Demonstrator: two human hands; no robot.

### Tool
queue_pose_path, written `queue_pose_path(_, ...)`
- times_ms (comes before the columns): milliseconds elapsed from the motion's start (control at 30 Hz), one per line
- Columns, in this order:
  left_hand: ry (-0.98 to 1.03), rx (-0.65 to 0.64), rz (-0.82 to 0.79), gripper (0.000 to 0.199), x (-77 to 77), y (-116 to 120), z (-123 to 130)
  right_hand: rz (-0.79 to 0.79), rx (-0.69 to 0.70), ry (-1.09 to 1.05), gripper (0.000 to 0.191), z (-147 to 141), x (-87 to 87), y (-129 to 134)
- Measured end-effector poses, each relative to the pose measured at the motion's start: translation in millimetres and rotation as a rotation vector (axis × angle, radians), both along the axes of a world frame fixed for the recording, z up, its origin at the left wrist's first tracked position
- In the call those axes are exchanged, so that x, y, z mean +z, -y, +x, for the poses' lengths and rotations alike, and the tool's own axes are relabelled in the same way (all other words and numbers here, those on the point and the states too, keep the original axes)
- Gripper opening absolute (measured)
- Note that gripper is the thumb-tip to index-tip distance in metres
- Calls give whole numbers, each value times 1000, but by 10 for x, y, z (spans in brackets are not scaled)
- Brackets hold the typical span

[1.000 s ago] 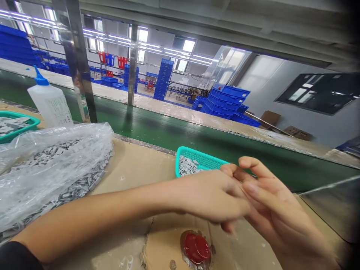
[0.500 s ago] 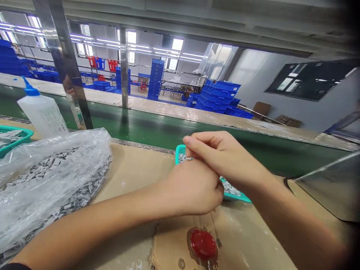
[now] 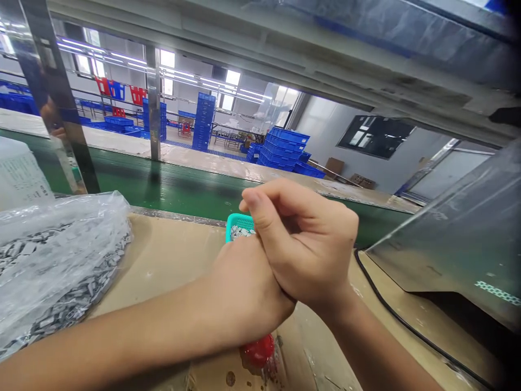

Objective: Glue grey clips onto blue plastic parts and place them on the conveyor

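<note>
My left hand (image 3: pixel 252 288) reaches in from the left with its back toward me. Its fingers are hidden behind my right hand. Crossing over it, the heel of my right hand (image 3: pixel 309 239) rests against my left hand. The right fingers curl in and the thumb lies along them; whatever may be between them is hidden. Behind both hands is a green basket (image 3: pixel 234 221) of small grey-white pieces, partly covered. Below my left wrist, a shiny wet red round object (image 3: pixel 260 350) lies on the brown board.
At left lies a clear plastic bag (image 3: pixel 101 217) full of small grey pieces, with a white bottle (image 3: pixel 20 171) behind it. A green conveyor belt (image 3: pixel 191 190) runs across the back. On the right stand a slanted clear panel (image 3: pixel 456 233) and a black cable (image 3: pixel 391 312).
The view has swung right, so the bag, bottle and basket sit further left. My right hand has turned, showing more of its curled fingers. The left hand covers part of the red object.
</note>
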State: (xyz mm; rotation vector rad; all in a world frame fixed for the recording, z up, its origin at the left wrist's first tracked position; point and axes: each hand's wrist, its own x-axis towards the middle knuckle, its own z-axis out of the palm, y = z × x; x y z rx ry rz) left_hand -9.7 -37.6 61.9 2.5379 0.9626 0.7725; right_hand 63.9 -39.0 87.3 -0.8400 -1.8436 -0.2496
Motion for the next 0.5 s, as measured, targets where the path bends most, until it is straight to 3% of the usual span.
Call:
queue_pose_path(200,-30,-103,-110,27,19,44,-26,-70,-37,-41,25,28,-21,58)
queue_pose_path(300,17,-103,-100,30,14,38,-28,-146,-24,-8,25,24,-19,65)
queue_pose_path(500,-103,-71,-82,25,-15,21,25,-206,-3,-100,19,48,-73,63)
